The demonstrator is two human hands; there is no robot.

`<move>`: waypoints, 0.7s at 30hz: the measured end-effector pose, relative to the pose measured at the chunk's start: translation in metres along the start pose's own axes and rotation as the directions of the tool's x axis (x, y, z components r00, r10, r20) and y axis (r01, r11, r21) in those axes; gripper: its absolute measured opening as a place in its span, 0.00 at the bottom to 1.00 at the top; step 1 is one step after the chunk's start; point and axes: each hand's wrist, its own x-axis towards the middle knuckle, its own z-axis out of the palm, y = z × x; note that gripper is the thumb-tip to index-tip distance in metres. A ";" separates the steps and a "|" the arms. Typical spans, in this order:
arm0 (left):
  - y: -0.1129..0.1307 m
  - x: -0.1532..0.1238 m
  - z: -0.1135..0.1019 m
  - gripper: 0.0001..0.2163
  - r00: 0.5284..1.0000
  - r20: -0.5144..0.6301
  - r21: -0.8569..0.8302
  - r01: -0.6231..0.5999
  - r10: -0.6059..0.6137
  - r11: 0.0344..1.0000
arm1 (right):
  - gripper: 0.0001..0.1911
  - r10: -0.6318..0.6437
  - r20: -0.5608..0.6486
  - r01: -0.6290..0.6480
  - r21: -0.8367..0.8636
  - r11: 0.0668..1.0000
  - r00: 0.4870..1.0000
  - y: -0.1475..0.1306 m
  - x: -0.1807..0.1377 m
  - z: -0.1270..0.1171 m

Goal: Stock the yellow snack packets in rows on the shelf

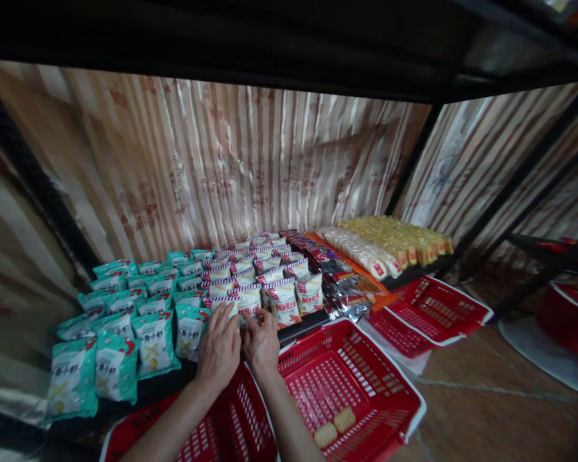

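My left hand (219, 350) is at a white snack bag (237, 308) with a red-and-blue striped top edge, at the front of its row on the shelf. Its fingers curl against the bag's front and hide much of it. Close beside it, my right hand (262, 343) has its fingers bent on the neighbouring white snack bag (250, 296). Two more white bags (283, 303) stand upright just right of my hands. Teal snack bags (157, 346) fill the shelf to the left.
Below the shelf stand a red basket (414, 410) holding two light-coloured packs (344, 419), another red basket (250, 410) under my forearms, and a third (438, 314) farther right. Dark packets (344, 285) and yellow packs (395, 234) line the shelf. A black upper shelf (270, 51) hangs overhead.
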 end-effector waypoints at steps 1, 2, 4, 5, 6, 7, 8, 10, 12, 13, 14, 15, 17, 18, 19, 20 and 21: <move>-0.001 0.002 0.000 0.15 0.999 0.023 0.032 -0.027 0.026 0.999 | 0.21 0.005 0.008 -0.005 -0.011 1.000 1.000 0.001 0.001 -0.001; -0.002 0.003 0.001 0.16 0.997 0.051 0.059 -0.053 0.050 0.997 | 0.21 0.012 0.012 -0.012 -0.017 1.000 1.000 0.002 0.002 -0.001; -0.004 0.002 0.003 0.16 0.991 0.101 0.095 -0.101 0.091 0.990 | 0.22 0.033 0.016 -0.033 -0.018 0.999 0.999 0.005 0.004 -0.002; -0.005 0.000 0.005 0.16 0.988 0.116 0.107 -0.117 0.104 0.987 | 0.21 0.043 0.015 -0.043 -0.014 0.999 0.999 0.007 0.005 -0.002; -0.005 -0.002 0.008 0.16 0.986 0.125 0.117 -0.127 0.112 0.985 | 0.22 0.051 0.014 -0.051 -0.010 0.999 0.999 0.008 0.006 -0.002; -0.005 -0.004 0.010 0.16 0.985 0.129 0.126 -0.130 0.114 0.983 | 0.22 0.054 0.013 -0.054 -0.002 0.999 0.998 0.010 0.006 -0.002; -0.005 -0.005 0.012 0.16 0.985 0.130 0.132 -0.131 0.114 0.982 | 0.22 0.051 0.010 -0.051 0.008 0.999 0.999 0.011 0.007 -0.001; -0.003 -0.008 0.015 0.16 0.986 0.128 0.137 -0.127 0.110 0.982 | 0.21 0.037 -0.004 -0.037 0.031 0.999 0.999 0.012 0.008 -0.001; 0.000 -0.011 0.018 0.16 0.987 0.122 0.134 -0.125 0.109 0.983 | 0.21 0.032 -0.021 -0.031 0.049 0.998 0.999 0.011 0.008 -0.001; 0.002 -0.013 0.018 0.16 0.988 0.117 0.130 -0.119 0.104 0.984 | 0.21 0.033 -0.028 -0.032 0.059 0.998 0.999 0.011 0.008 -0.001; 0.005 -0.016 0.019 0.16 0.989 0.110 0.126 -0.110 0.096 0.986 | 0.21 0.037 -0.035 -0.034 0.071 0.997 0.999 0.010 0.008 -0.001; 0.007 -0.020 0.020 0.16 0.991 0.104 0.123 -0.096 0.084 0.988 | 0.20 0.041 -0.042 -0.037 0.089 0.995 0.998 0.010 0.008 -0.001; 0.012 -0.032 0.021 0.17 0.995 0.093 0.124 -0.058 0.047 0.991 | 0.20 0.049 -0.057 -0.041 0.139 0.989 0.997 0.009 0.008 -0.002; 0.014 -0.038 0.022 0.18 0.996 0.089 0.125 -0.036 0.024 0.991 | 0.20 0.052 -0.061 -0.042 0.165 0.985 0.997 0.010 0.007 -0.003; 0.015 -0.045 0.023 0.19 0.996 0.089 0.125 -0.013 0.002 0.992 | 0.19 0.057 -0.060 -0.045 0.189 0.981 0.997 0.010 0.007 -0.003; 0.016 -0.052 0.024 0.20 0.996 0.090 0.121 0.012 -0.023 0.993 | 0.19 0.061 -0.053 -0.048 0.208 0.977 0.997 0.010 0.007 -0.003; 0.016 -0.058 0.026 0.21 0.995 0.092 0.115 0.035 -0.046 0.993 | 0.19 0.060 -0.038 -0.050 0.226 0.973 0.997 0.010 0.007 -0.004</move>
